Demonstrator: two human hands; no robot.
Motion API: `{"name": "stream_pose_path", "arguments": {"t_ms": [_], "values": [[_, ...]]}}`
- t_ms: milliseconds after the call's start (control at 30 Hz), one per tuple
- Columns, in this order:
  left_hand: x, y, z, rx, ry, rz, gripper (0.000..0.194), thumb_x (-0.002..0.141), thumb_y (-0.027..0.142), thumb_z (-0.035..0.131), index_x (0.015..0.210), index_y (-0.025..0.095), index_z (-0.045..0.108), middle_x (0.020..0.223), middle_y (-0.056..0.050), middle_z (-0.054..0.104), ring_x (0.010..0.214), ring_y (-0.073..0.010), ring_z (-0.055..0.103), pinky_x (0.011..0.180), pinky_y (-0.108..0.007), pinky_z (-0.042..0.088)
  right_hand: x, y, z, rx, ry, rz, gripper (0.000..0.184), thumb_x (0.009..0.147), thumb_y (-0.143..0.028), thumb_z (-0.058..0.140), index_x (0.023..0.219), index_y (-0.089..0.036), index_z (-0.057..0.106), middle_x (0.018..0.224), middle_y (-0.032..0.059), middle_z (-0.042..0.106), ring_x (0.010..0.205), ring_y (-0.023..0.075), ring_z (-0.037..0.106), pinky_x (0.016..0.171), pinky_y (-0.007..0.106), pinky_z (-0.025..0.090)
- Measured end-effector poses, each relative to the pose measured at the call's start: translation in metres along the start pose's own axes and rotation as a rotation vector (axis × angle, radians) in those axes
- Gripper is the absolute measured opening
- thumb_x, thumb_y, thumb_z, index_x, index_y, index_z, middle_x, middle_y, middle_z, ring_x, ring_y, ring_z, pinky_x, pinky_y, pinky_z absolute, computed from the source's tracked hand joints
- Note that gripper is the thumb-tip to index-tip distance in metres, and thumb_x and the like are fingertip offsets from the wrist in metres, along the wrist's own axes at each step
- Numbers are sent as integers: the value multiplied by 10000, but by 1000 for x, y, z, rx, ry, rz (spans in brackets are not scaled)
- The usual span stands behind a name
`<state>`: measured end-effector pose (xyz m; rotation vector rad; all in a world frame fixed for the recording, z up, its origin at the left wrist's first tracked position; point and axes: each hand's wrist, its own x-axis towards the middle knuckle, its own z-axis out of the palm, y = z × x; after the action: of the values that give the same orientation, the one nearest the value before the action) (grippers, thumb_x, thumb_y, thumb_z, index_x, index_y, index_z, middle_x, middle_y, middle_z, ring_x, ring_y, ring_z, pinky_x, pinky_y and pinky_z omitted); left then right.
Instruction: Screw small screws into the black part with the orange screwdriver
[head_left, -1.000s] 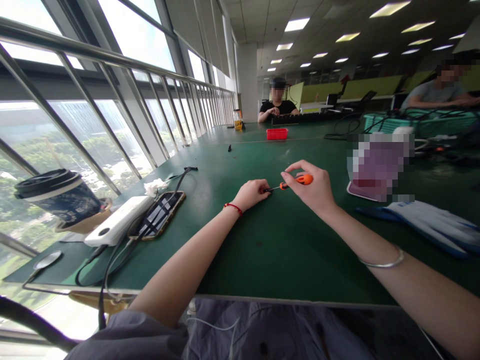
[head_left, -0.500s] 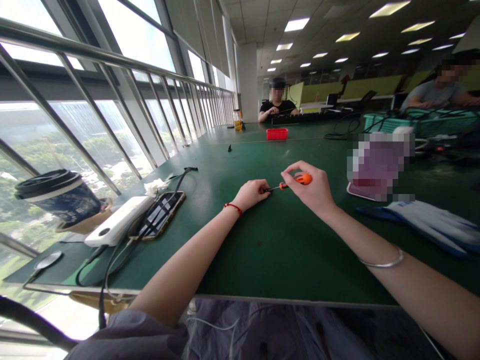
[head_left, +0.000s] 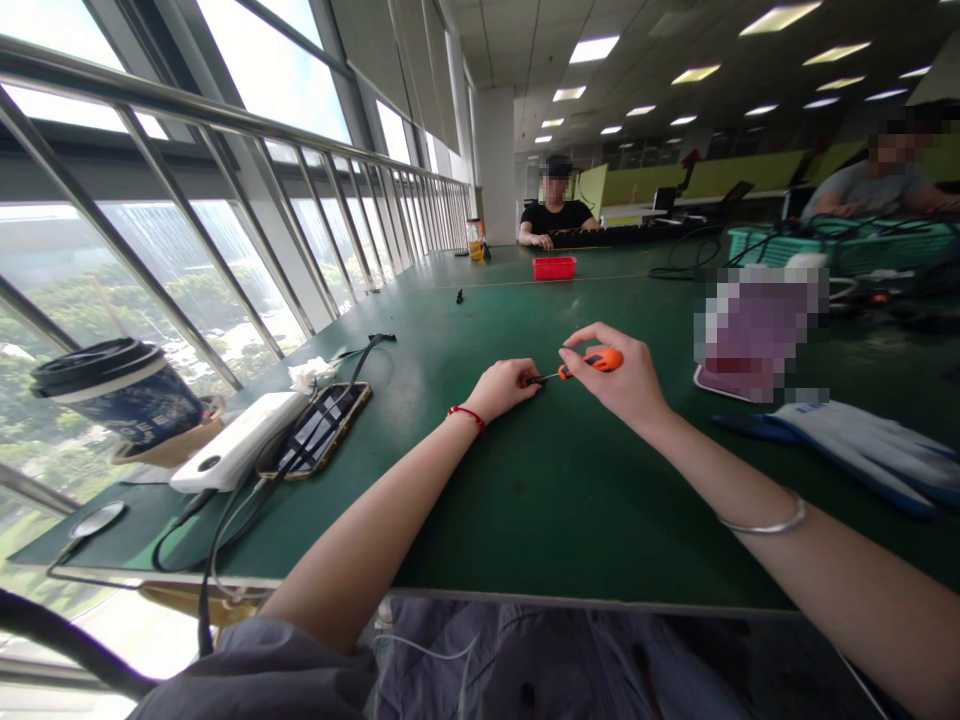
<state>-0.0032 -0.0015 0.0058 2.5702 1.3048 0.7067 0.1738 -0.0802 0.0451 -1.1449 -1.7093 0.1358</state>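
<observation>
My left hand rests on the green table, its fingers closed on a small black part whose kind I cannot make out. In my right hand is a screwdriver with an orange and black handle, held between thumb and fingers. Its thin metal shaft points left and its tip meets the black part at my left fingertips. Most of the black part is hidden by the fingers.
At left lie a phone, a white power bank with cables, and a tilted paper cup. A glove and another phone lie at right. Farther back are a red box, a teal basket and two people.
My right hand and the screwdriver handle have shifted very slightly, while my left hand stays in place. The person across the table has lowered a hand.
</observation>
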Motion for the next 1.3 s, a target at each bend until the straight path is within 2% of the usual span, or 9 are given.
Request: {"name": "stream_pose_path", "arguments": {"t_ms": [100, 233, 467, 567, 733, 933, 1033, 1200, 1300], "values": [[0, 1, -1, 0, 2, 2, 101, 763, 264, 585, 796, 182, 634, 732, -3, 634, 645, -133, 545, 590, -236, 393, 0, 0, 0, 18, 34, -40, 196, 756, -336, 591, 915, -223, 589, 709, -1, 613, 580, 151, 558, 602, 298, 440], [0, 0, 0, -9, 3, 18, 111, 766, 269, 587, 809, 183, 641, 736, -1, 633, 643, -130, 542, 592, -232, 396, 1, 2, 1, 23, 103, -57, 475, 709, -329, 635, 1150, -205, 509, 815, 17, 621, 668, 174, 588, 634, 311, 461], [0, -1, 0, -12, 0, 16, 117, 769, 273, 585, 825, 186, 641, 747, 2, 637, 658, -131, 548, 593, -233, 385, 1, 1, -1, -1, 25, 25, 221, 782, -435, 573, 795, -217, 602, 695, 9, 612, 576, 153, 553, 577, 290, 421], [0, 0, 0, -10, -2, 11, 120, 771, 280, 583, 820, 186, 638, 746, -1, 639, 658, -133, 550, 587, -235, 380, 1, 3, -1, 11, 29, -11, 177, 766, -364, 588, 870, -221, 599, 718, 5, 616, 583, 149, 552, 579, 283, 428], [-1, 0, -1, -1, 1, 18, 121, 774, 285, 581, 814, 187, 638, 755, -4, 644, 659, -135, 553, 585, -236, 382, 2, 8, 0, 7, 103, -45, 453, 724, -357, 629, 1139, -218, 514, 780, 4, 620, 663, 172, 581, 622, 298, 451], [0, 0, -1, 7, -2, 4, 114, 767, 275, 589, 813, 186, 642, 760, -5, 648, 664, -136, 558, 592, -234, 394, 2, 3, -2, 53, -35, 20, 230, 792, -435, 562, 843, -213, 597, 663, -4, 603, 541, 144, 545, 574, 291, 425], [-1, 3, -2, 4, -1, 8, 106, 765, 266, 588, 808, 183, 638, 753, -5, 645, 658, -135, 555, 585, -234, 388, 1, 1, -2, 45, 2, -14, 210, 760, -346, 583, 921, -211, 593, 691, -4, 605, 559, 148, 546, 585, 292, 432], [-2, 5, -3, 4, 3, 14, 103, 767, 254, 580, 812, 181, 637, 738, -4, 640, 649, -134, 554, 584, -234, 391, 3, 6, -1, 21, 84, -34, 447, 727, -318, 598, 1153, -212, 513, 761, 2, 613, 695, 190, 595, 643, 310, 449], [-1, 3, -2, 12, -5, 8, 123, 768, 274, 573, 822, 185, 639, 750, -6, 645, 662, -137, 557, 595, -232, 397, 4, 8, -2, 18, 25, 28, 295, 774, -421, 572, 988, -219, 585, 617, -21, 574, 593, 177, 567, 604, 304, 429]]}}
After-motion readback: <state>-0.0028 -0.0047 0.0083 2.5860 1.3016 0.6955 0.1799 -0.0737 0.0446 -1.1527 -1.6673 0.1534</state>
